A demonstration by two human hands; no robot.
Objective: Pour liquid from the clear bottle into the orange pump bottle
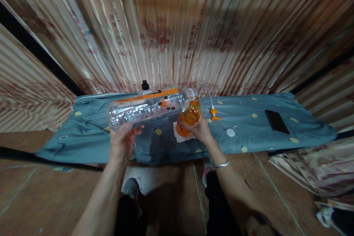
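My left hand (123, 140) grips the base end of a large clear plastic bottle (146, 107) with an orange label. The bottle lies tilted nearly level, its uncapped neck pointing right over the mouth of an orange bottle (190, 114). Around that orange translucent bottle my right hand (200, 129) is closed, holding it upright on a white scalloped cloth (182, 138). Whether the two mouths touch, I cannot tell. To the right lies an orange pump dispenser head (213, 111) with a pale tube, and near it a white round cap (230, 132).
Everything stands on a narrow surface covered by a blue-green cloth (249, 125) with yellow prints. A dark phone (277, 121) lies at its right. A black-topped bottle (145, 85) stands behind the clear bottle. A pleated curtain (177, 37) hangs at the back, with black posts (41, 51) at the sides.
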